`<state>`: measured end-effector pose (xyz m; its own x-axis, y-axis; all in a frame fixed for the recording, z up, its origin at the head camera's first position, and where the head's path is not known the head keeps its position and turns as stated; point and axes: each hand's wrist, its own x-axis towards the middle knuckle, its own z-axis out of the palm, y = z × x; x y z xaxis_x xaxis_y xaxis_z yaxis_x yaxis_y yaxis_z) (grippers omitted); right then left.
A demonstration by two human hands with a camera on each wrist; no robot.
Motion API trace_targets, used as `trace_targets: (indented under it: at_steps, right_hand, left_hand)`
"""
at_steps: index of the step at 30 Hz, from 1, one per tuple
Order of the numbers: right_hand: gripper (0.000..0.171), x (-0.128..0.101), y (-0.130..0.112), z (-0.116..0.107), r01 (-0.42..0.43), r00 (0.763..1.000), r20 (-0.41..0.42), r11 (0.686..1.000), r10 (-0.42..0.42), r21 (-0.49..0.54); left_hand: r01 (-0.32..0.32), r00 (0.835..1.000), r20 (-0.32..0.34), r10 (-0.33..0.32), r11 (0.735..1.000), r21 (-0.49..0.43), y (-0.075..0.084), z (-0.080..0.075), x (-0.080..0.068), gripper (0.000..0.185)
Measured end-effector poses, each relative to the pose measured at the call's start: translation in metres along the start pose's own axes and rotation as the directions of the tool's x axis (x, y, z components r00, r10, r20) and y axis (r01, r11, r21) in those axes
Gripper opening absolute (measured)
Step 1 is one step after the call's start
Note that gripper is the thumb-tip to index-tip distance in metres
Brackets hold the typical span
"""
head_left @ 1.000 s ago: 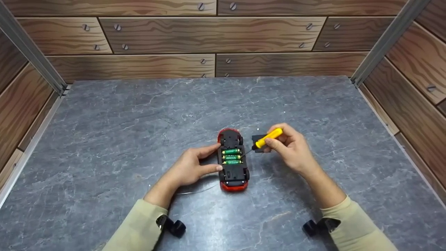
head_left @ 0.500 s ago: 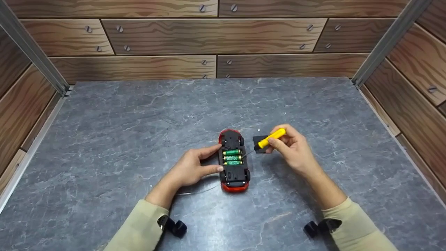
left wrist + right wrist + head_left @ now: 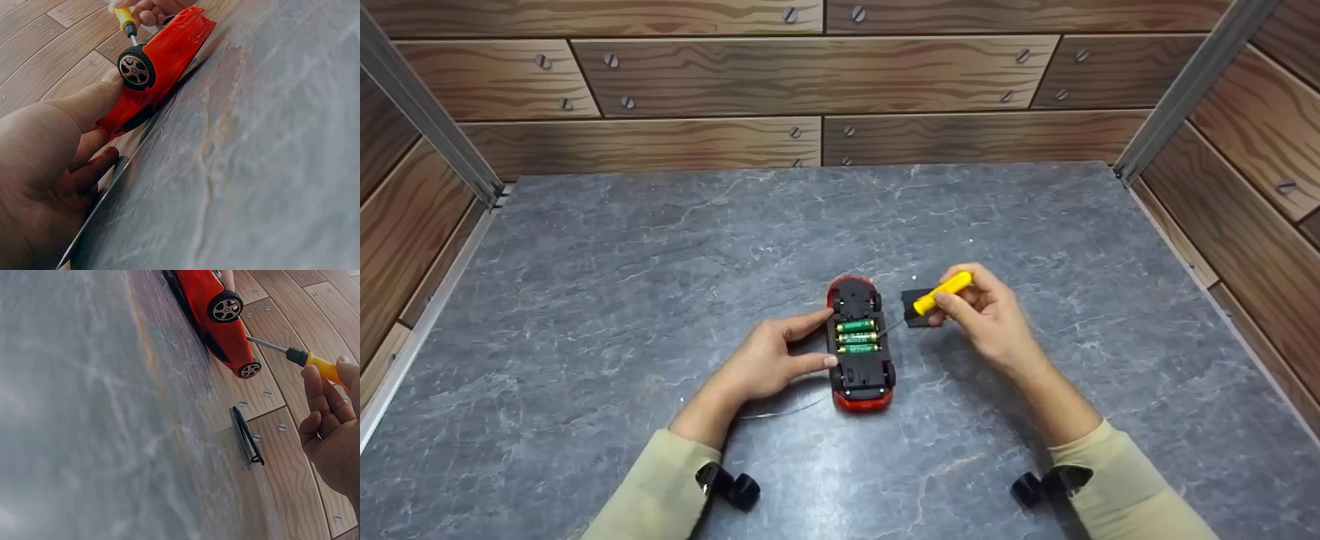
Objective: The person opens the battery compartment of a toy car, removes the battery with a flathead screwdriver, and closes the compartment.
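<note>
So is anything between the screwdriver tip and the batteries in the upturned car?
Nothing visible. The screwdriver in the right hand slants toward the toy car; its batteries lie exposed, the black cover off beside it.

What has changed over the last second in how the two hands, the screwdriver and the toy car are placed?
Hardly anything. The right hand still pinches the yellow screwdriver, its tip at the toy car's right side; it only wavered slightly. The left hand keeps its grip on the upturned car's left side. The three green batteries stay in the open bay, and the black cover lies on the table where it was.
</note>
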<state>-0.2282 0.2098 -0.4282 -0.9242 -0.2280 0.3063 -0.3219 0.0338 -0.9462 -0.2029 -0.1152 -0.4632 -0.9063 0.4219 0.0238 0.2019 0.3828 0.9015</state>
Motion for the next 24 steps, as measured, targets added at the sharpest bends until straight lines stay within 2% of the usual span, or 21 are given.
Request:
trace_targets:
  at_steps: [10,19,24]
  right_hand:
    - [0.017,-0.0005,0.0030,-0.0030,-0.039,0.999,-0.004,0.999,0.039,0.027]
    - [0.016,0.0003,0.0050,-0.0036,-0.041,0.999,-0.008,0.997,0.041,0.071]
    - [0.014,0.0023,0.0051,-0.0042,-0.064,0.998,-0.016,0.995,0.065,0.073]
  left_hand:
    - [0.005,1.000,0.001,-0.005,1.000,-0.011,-0.0017,0.0020,0.0003,0.074]
    - [-0.022,1.000,0.004,0.022,1.000,-0.010,-0.0029,0.0023,0.0016,0.073]
    - [-0.011,1.000,0.002,0.011,1.000,-0.009,-0.0005,0.0005,0.0014,0.074]
